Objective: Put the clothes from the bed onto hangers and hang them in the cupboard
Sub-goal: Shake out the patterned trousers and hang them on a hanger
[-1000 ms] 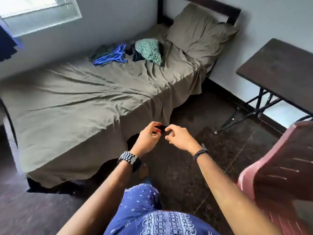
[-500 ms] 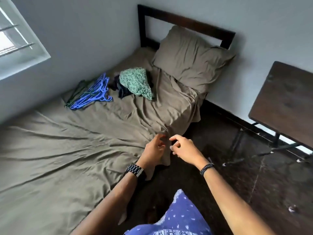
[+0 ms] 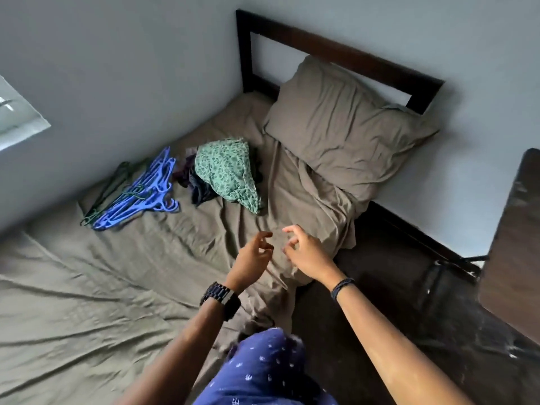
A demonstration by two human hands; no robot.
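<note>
Clothes (image 3: 226, 171): heaped on the bed (image 3: 87, 287) near the pillow, none hung.
Hangers (image 3: 137, 191): stacked beside them, unused.
Hands: left hand (image 3: 252, 258) and right hand (image 3: 304, 254) loosely curled, holding nothing.
Cupboard: out of view.
Progress: not begun.

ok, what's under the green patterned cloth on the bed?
Dark clothes poke out from under the left edge of the green patterned cloth, and a dark edge shows on its right. How many pieces, or what they are, cannot be told; the cloth covers most of the pile.
</note>
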